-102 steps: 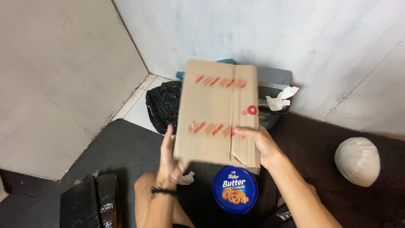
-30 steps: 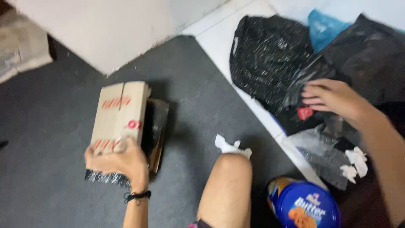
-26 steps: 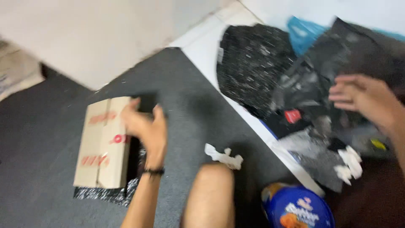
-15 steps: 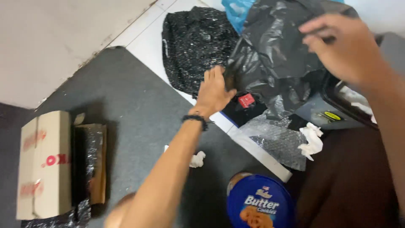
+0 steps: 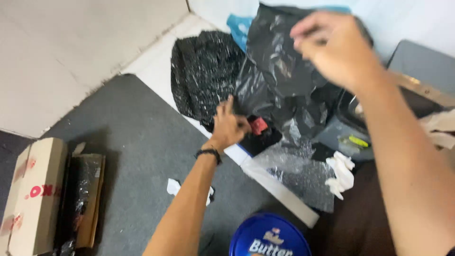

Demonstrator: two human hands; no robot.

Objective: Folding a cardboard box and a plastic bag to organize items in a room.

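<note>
Both hands grip the black plastic bag (image 5: 284,71), which is lifted over the floor's white tiles.
Right hand (image 5: 332,47) pinches its top edge, raised high; left hand (image 5: 230,125) clutches a lower fold. Nearby are a speckled black bag (image 5: 204,76), a cardboard box (image 5: 33,194) on grey carpet (image 5: 137,142) and a blue round tin (image 5: 270,239).

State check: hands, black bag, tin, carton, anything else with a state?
left hand: gripping black bag's lower edge
right hand: pinching bag's top, raised
black bag: crumpled, held off the floor
blue tin: lid on
carton: shut, lying flat on carpet
grey box: open
</note>
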